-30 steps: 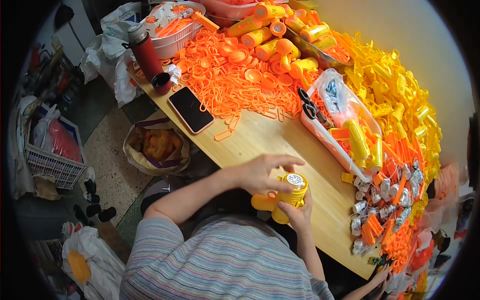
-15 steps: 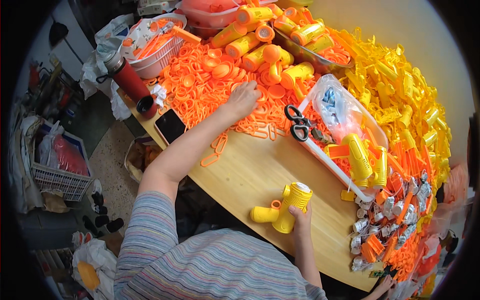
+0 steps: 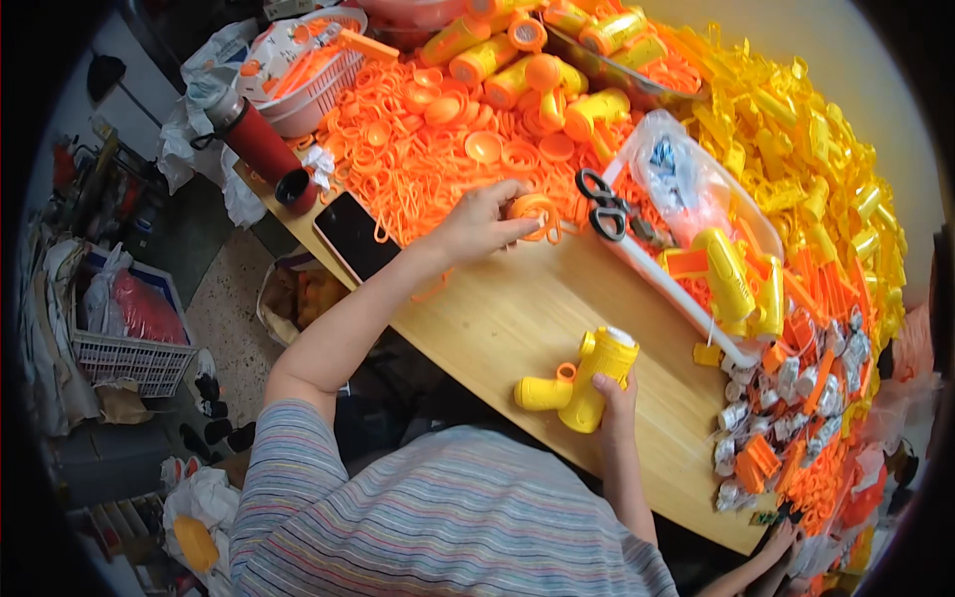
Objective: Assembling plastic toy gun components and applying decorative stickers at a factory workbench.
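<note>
My left hand (image 3: pixel 484 221) is at the near edge of a heap of orange plastic parts (image 3: pixel 438 169). Its thumb and fingers are closed around a round orange plastic cap (image 3: pixel 535 210); a loop-shaped orange piece is close by it. Over the front of the wooden table, my right hand (image 3: pixel 618 395) grips a yellow pistol-shaped toy body (image 3: pixel 585 396). This body has a thick textured barrel, a pale round end on top, and a handle pointing left with a small orange ring at the joint.
A phone (image 3: pixel 353 237), a red thermos (image 3: pixel 257 137) and a pink basket (image 3: pixel 308 95) stand left. Black-handled scissors (image 3: pixel 605 207) lie on a white tray (image 3: pixel 686 313). Yellow parts (image 3: pixel 796 149) pile up at right, near small silvery motors (image 3: pixel 736 418). Another person's hand (image 3: pixel 782 542) is lower right.
My left hand has come back from the orange heap toward the bare wood, now with the orange cap in its fingers. My right hand and the toy body have risen slightly in view.
</note>
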The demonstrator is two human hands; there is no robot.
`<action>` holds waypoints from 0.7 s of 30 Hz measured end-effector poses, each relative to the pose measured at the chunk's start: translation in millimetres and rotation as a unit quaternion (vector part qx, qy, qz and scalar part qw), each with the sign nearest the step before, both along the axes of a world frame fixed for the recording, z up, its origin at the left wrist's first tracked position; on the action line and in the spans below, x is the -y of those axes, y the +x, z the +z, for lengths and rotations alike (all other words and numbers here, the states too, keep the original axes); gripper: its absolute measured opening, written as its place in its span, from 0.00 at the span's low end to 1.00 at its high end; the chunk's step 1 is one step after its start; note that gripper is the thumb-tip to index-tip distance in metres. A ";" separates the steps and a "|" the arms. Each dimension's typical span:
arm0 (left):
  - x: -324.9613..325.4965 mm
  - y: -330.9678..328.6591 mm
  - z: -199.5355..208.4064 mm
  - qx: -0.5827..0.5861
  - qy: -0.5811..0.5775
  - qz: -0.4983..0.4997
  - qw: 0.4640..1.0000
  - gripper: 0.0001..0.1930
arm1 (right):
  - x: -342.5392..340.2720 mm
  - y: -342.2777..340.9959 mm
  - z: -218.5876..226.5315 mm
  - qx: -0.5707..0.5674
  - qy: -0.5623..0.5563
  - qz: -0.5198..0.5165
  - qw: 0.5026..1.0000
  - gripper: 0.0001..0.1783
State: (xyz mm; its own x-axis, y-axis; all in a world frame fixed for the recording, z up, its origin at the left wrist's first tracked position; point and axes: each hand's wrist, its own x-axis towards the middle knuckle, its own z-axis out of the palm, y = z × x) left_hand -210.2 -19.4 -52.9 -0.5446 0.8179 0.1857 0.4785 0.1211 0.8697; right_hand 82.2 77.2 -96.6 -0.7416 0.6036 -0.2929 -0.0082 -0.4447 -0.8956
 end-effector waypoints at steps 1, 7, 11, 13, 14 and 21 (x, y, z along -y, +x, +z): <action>4.0 15.4 -1.8 0.240 -0.009 -0.017 0.970 0.17 | 0.4 0.3 1.7 -0.005 -0.005 -0.001 1.000 0.33; 17.4 80.2 -46.8 0.331 -0.028 0.027 0.943 0.26 | 2.6 10.7 8.3 0.014 0.025 0.010 1.000 0.33; 38.1 107.7 -30.9 0.328 -0.083 0.029 0.941 0.27 | 1.2 26.0 14.2 0.007 0.018 -0.014 1.000 0.32; 50.2 111.5 -27.0 -0.097 -0.088 -0.016 0.991 0.25 | 1.0 32.2 17.8 0.020 0.034 -0.018 0.999 0.33; 49.3 112.3 -21.1 -0.097 -0.090 -0.020 0.991 0.25 | 1.0 34.7 18.6 0.032 0.052 -0.020 0.998 0.34; 18.1 110.0 -27.6 -0.291 -0.007 -0.228 0.929 0.26 | -3.7 46.3 22.9 0.059 0.078 0.015 0.995 0.34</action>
